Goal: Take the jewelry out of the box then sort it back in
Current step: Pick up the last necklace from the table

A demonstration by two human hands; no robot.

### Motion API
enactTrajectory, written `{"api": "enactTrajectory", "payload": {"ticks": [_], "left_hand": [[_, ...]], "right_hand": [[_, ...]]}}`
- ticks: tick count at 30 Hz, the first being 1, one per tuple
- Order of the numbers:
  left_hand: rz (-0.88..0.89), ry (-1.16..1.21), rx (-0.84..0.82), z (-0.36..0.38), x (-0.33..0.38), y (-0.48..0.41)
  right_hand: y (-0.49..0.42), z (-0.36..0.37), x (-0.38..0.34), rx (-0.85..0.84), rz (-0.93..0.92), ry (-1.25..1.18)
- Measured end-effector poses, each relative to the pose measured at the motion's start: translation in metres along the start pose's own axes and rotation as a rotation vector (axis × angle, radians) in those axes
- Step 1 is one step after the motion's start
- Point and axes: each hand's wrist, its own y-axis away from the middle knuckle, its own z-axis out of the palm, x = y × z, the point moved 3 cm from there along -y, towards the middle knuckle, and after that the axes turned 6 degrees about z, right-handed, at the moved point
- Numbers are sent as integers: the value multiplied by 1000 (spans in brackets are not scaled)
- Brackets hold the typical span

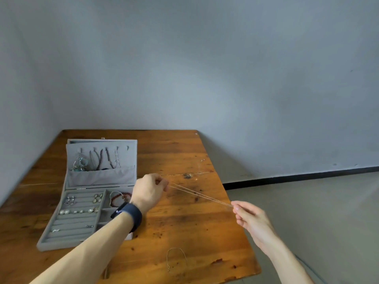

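A grey wall [205, 68] is rising behind a worn wooden bench [184, 224] that is standing in the room's corner, with grey floor [317, 212] showing to the right. A person is stretching a thin chain [201, 195] taut above the bench. The left grip [148, 192] is pinching one end with its fingers curled tight. The right grip [252, 220] is pinching the other end between thumb and fingertips, out near the bench's right edge. The chain is running doubled between them. A dark wristband [131, 216] is sitting on the left wrist. The grey jewelry box [102, 177] is lying open on the bench's left side, partly under the left forearm, with its lid standing up at the back. Necklaces [102, 158] are hanging in the lid, earrings [69, 199] are sitting in the padded rows of the base, and a red bead bracelet [121, 198] is lying in a compartment beside those rows. A second fine chain [176, 258] is lying looped on the bench near its front edge, well apart from the box.
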Motion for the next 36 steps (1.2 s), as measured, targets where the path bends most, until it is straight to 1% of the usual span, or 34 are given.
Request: {"api": "enactTrajectory", "payload": {"ticks": [3, 7, 11, 14, 18, 26, 29, 33, 36], "left_hand": [[15, -143, -7, 9, 1, -29], [-24, -368, 20, 25, -1, -66], [-31, -438, 21, 40, -14, -99], [-48, -435, 48, 52, -27, -119], [-62, -424, 139, 58, -40, -133], [-85, -200, 286, 58, -56, -142], [-111, -137, 292, 57, -59, -143], [-140, -93, 255, 54, -64, -145], [-161, -65, 238, 51, -65, -147]], "right_hand": [[-39, 3, -9, 44, -1, -9], [-93, 17, -27, 129, -69, 67], [-151, 31, -46, 213, -111, 136], [-188, 45, -49, 226, -135, 257], [-218, 63, -44, 239, -173, 378], [-242, 76, -40, 287, -254, 449], [-243, 78, -40, 289, -300, 485], [-241, 84, -41, 320, -391, 572], [-240, 85, -42, 340, -417, 605]]}}
